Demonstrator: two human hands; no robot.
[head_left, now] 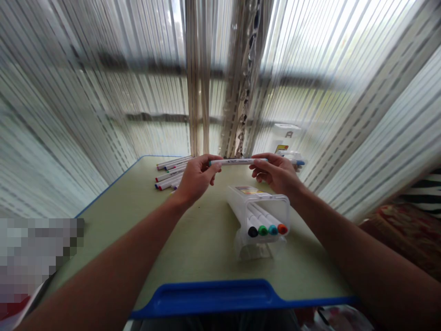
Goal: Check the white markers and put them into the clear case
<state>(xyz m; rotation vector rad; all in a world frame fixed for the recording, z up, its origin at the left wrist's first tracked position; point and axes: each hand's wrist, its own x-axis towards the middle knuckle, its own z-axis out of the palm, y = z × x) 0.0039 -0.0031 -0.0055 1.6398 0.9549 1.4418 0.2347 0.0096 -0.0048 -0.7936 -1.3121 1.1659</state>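
Note:
A white marker (237,162) with teal ends is held level above the table. My left hand (200,177) pinches its left end between thumb and fingers, and my right hand (275,172) grips the right end. Below and between the hands lies a clear plastic marker case (237,202) on its side, its opening facing me. Inside it several white markers (263,218) show black, green, teal and orange ends. Beside my left hand a loose pile of white markers (168,176) with coloured ends rests on the table, partly hidden by that hand.
The pale green table (113,239) has a blue edge with a moulded blue tray (213,296) at the front. Behind my right hand stands a clear container (285,133) with a blue-tipped item nearby. Sheer striped curtains (155,82) hang behind; patterned fabric (396,234) lies at right.

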